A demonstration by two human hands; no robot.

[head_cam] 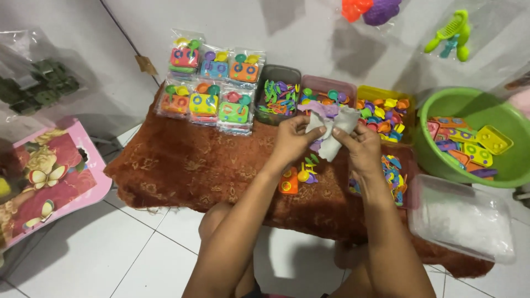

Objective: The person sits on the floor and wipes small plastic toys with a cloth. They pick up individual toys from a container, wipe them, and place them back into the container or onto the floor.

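Observation:
My left hand (292, 138) and my right hand (361, 144) both pinch a small clear plastic bag (333, 129), holding it up over a rust-brown furry mat (182, 165). The bag looks crumpled and pale, and I cannot tell what is inside. Under my hands on the mat lie an orange plastic toy tray (288, 181) and a few small coloured toy utensils (307, 172).
Several packed toy sets in clear bags (212, 91) lie at the mat's far left. Three boxes of small coloured toy pieces (279, 95) (331, 96) (383, 113) stand behind my hands. At right are a green basin (469, 110) of toy trays and a clear box (461, 218). A pink floral board (49, 176) leans at left.

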